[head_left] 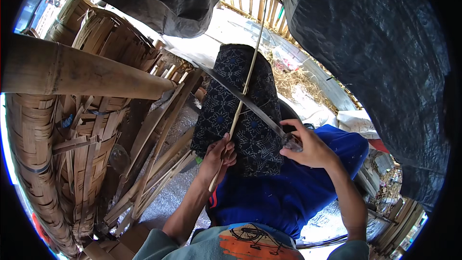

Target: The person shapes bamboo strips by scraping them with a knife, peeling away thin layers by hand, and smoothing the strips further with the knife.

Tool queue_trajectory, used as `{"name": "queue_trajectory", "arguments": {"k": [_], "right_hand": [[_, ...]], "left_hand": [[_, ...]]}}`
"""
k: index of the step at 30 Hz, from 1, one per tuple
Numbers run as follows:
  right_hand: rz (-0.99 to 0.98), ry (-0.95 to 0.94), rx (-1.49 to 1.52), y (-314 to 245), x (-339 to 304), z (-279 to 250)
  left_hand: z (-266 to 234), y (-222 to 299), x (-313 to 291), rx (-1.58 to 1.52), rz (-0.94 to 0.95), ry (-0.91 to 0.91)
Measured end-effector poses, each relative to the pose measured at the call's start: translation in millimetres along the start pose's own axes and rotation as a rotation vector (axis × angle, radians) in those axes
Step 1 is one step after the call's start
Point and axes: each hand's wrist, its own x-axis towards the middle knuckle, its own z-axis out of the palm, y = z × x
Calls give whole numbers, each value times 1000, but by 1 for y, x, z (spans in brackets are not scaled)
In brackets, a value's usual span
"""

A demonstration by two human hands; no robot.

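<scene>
My left hand [219,158] is closed around the lower part of a long, thin bamboo strip [254,60], which slants up and away past my knees. In my right hand [312,148] is the handle of a long knife [263,114]. Its narrow grey blade points to the far left and crosses the strip at a knot-like node about midway; whether the edge cuts in cannot be made out. Beneath both lies a dark cloth with a pale star pattern [226,74], draped over my blue-clothed lap [274,197].
On the left, a thick bamboo pole [96,73] juts in near woven bamboo baskets [36,149]. Split bamboo pieces [156,175] lean beside my left arm. A dark tarp [365,38] hangs overhead and to the right. Straw [308,89] litters the ground ahead, before a bamboo fence [262,0].
</scene>
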Motion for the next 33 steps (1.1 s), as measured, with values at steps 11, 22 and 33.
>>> {"name": "queue_trajectory", "arguments": {"k": [11,22,33], "right_hand": [[-5,91,-436,25,-10,5],[66,-21,-417,18,-5,5],[-178,-15,-547,19,8,5]], "left_hand": [[1,2,2,4,-60,10],[2,-3,0,146,12,78],[-11,-11,-9,105,14,51]]}}
